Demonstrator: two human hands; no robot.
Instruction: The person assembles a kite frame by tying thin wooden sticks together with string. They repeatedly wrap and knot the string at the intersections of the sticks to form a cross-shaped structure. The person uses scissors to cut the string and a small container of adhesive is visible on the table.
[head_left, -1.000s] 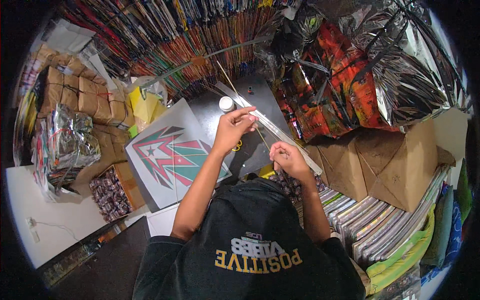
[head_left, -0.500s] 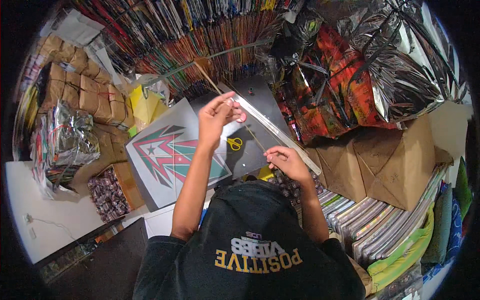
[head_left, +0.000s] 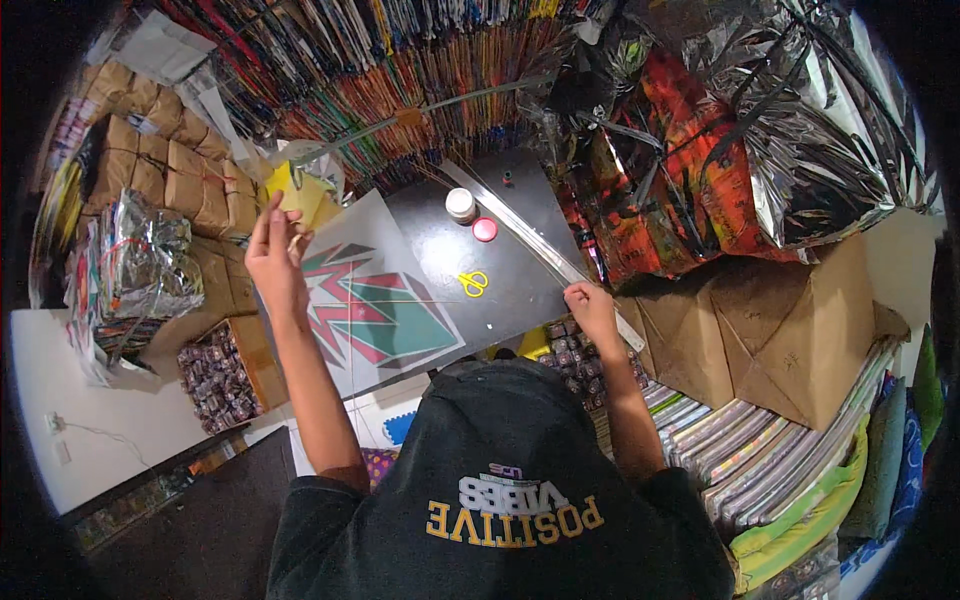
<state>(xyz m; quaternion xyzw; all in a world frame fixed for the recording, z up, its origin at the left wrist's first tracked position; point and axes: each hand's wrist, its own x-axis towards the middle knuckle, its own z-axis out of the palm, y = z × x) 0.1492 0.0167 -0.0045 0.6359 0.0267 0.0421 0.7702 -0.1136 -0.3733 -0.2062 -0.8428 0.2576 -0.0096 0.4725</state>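
My left hand (head_left: 277, 262) is raised over the left part of a paper kite (head_left: 390, 310) with a red, green and grey pattern. Its index finger stretches up, the others are partly bent, and I see nothing in them. My right hand (head_left: 593, 308) is closed beside the near end of a long metal ruler (head_left: 520, 232), seemingly around the end of a thin stick that runs along the ruler; the fingers hide the grip. Yellow scissors (head_left: 472, 284) lie between the hands. Behind them stand a white jar (head_left: 460, 206) and a round pink lid (head_left: 485, 230).
The dark tabletop (head_left: 425, 205) carries a tiny bottle (head_left: 507, 178) near its far edge. Packed sheets (head_left: 430, 70) rise behind it. Foil bags (head_left: 690, 150) and brown parcels (head_left: 770, 330) crowd the right. Wrapped bundles (head_left: 195, 190) and a box of small packets (head_left: 215, 380) stand left.
My left hand has moved left, away from the stick, uncovering the jar and lid. My right hand has shifted slightly right and its fingers have closed. The stick has dropped toward the ruler.
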